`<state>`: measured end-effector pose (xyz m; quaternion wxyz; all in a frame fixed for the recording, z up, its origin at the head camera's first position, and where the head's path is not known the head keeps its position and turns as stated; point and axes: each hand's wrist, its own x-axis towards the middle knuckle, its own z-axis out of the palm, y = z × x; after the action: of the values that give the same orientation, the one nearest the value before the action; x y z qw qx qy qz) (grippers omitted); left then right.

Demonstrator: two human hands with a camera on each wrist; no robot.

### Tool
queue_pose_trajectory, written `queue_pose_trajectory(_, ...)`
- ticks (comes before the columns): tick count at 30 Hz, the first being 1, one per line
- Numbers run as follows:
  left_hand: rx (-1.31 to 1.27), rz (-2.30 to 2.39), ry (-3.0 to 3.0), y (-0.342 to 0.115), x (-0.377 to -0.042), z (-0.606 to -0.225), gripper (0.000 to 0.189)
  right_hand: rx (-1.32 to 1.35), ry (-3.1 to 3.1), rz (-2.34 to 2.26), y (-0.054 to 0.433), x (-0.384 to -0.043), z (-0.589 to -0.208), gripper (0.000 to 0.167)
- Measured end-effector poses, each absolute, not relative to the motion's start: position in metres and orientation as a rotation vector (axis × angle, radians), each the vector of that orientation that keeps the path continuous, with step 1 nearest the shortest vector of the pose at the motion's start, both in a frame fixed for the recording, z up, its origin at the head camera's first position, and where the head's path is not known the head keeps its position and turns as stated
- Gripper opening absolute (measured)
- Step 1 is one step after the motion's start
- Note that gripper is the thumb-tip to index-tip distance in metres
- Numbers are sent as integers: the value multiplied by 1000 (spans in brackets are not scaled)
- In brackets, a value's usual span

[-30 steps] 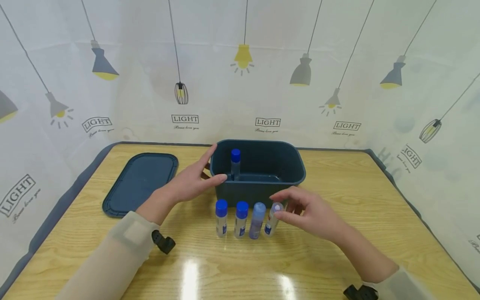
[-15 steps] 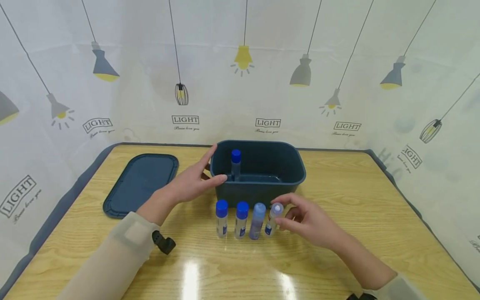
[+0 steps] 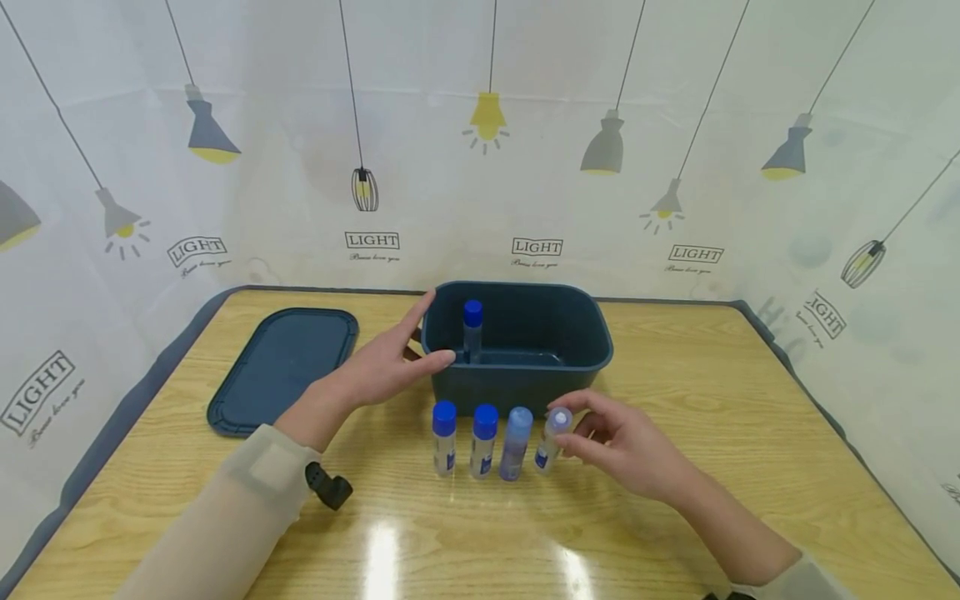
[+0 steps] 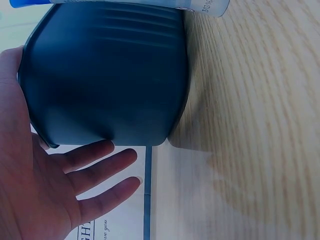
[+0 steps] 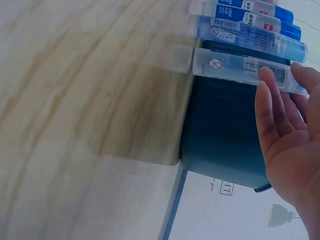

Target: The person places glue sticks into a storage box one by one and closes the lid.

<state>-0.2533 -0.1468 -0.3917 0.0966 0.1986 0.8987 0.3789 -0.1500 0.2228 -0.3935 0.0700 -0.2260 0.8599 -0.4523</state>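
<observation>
My right hand (image 3: pixel 626 446) pinches the top of a clear liquid glue bottle (image 3: pixel 551 446) between thumb and fingers. The bottle leans slightly right, at the right end of a row. Left of it stand a light-blue glue bottle (image 3: pixel 516 446) and two blue-capped glue bottles (image 3: pixel 483 442). Behind the row is a dark blue bin (image 3: pixel 510 387). One more blue-capped bottle (image 3: pixel 472 329) stands upright inside the bin's left side. With fingers extended, my left hand (image 3: pixel 386 367) touches the bin's left end, its thumb over the front rim; in the left wrist view, several fingers (image 4: pixel 107 172) spread beside the wall.
A dark blue lid (image 3: pixel 288 367) lies flat on the wooden table (image 3: pixel 420 533), left of the bin. Behind the table hangs a pale backdrop (image 3: pixel 420 150) printed with lamps. Black wrist straps (image 3: pixel 327 486) sit over the sleeves.
My right hand and the clear glue bottle it pinches have shifted slightly right, widening the gap to the light-blue bottle. My left hand stays at the bin.
</observation>
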Motion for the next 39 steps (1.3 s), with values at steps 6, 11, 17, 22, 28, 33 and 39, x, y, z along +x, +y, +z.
queue_pose_trajectory(6,585,1116,2662,-147,-253,-392,103,-735,2675,-1364,228,-146,-384,29)
queue_pose_trajectory(11,586,1115,2667,-146,-253,-392,103,-796,2715,-1382,232,-143,-369,29)
queue_pose_trajectory(17,589,1110,2672,-146,-252,-391,103,-915,2788,-1415,238,-142,-351,32)
queue_pose_trajectory(22,584,1111,2672,-146,-252,-391,102,-953,2853,-1431,240,-144,-338,34)
queue_pose_trajectory(28,576,1108,2672,-145,-251,-390,103,-933,2937,-1414,237,-151,-325,35)
queue_pose_trajectory(33,566,1106,2671,-145,-251,-390,103,-928,2985,-1450,232,-160,-315,37)
queue_pose_trajectory(39,566,1106,2671,-145,-251,-389,103,-950,2987,-1525,222,-174,-302,34)
